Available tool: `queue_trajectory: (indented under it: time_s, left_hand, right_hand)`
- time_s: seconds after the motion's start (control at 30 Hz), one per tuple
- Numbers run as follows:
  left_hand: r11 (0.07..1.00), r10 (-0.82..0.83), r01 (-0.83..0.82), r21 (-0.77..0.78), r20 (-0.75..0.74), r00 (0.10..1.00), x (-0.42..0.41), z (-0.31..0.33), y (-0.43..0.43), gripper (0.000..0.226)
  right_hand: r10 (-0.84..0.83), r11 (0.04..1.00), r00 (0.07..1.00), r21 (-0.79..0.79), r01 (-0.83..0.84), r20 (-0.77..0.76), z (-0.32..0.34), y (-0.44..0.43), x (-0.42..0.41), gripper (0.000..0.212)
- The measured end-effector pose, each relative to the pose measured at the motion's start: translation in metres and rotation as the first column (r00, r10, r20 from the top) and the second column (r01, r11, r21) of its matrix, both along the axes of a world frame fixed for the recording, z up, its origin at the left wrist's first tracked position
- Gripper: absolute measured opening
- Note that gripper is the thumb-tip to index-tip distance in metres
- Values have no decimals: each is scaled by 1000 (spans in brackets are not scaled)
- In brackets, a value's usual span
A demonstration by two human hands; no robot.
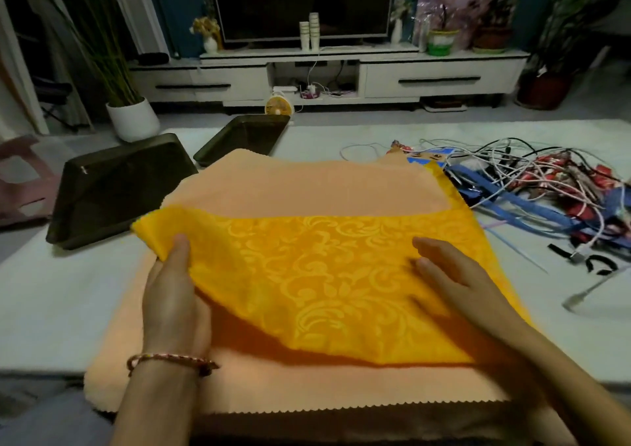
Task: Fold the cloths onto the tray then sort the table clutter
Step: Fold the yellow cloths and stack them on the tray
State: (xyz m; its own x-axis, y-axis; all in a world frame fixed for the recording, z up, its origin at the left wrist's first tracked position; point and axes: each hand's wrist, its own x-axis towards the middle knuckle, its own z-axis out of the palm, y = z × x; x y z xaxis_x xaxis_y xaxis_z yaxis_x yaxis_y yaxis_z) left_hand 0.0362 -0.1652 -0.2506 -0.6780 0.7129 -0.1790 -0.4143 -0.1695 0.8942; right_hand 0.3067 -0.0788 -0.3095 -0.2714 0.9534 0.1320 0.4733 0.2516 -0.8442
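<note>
- The left hand point(172, 295) is closed on the left edge of the yellow cloth point(327, 275), thumb on top and fingers hidden beneath, and that edge is lifted and curled over toward the middle.
- The right hand point(454, 275) is laid flat and open on the right part of the same cloth – nothing is gripped; the fabric is only pressed down.
- The yellow cloth is spread over a larger peach cloth point(307, 186), whose pinked near hem hangs over the front edge of the surface point(51, 302).
- Both cloths are judged light, soft and limp – a raised edge sags at once, so a fold is best taken at a corner or along the hem, with the other side pinned flat.
- The patterned weave looks a little slick; slipping over the peach layer during a fold is a fair risk.
- Two dark trays point(112, 189) are set to the left and beyond, near the cloths and empty, as far as can be seen.
- To the right, a tangle of cables point(512, 169) and blue straps point(532, 206) is left unsorted.
</note>
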Motion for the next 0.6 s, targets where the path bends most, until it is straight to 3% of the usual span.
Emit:
queue_trajectory:
  time_s: [0.1, 0.17, 0.23, 0.3, 0.37, 0.4, 0.5, 0.6]
  left_hand:
    - [973, -229, 219, -73, -396, 889, 40, 28, 13, 21]
    - [939, -317, 331, -94, -614, 723, 75, 33, 27, 27]
    - [879, -384, 457, -134, -767, 514, 116, 24, 44, 24]
    - [811, -414, 527, -252, -885, 215, 158, -1, 58, 35]
    - [743, -515, 431, -512, -849, -120, 189, -30, 61, 51]
    - [707, -563, 368, -604, -796, -224, 200, -42, 59, 54]
    - [643, -605, 287, -710, -701, -378, 213, -61, 48, 57]
    - [639, -601, 210, -740, -651, -465, 209, -57, 48, 64]
  right_hand:
    - [-139, 948, 891, -317, -6, -432, 6, 8, 10, 61]
    - [-276, 869, 803, -494, -27, -529, 13, 12, 20, 46]
    - [-367, 791, 754, -610, -56, -544, 18, 15, 32, 46]
    - [-419, 746, 701, -659, -97, -577, 22, 18, 44, 55]
    - [-457, 715, 709, -696, -66, -537, 25, 20, 52, 59]
    - [-469, 700, 742, -714, -19, -479, 24, 22, 56, 58]
    - [-443, 731, 873, -646, 219, -205, 19, 25, 58, 47]
    - [-365, 830, 927, -483, 279, -92, 14, 27, 55, 21]
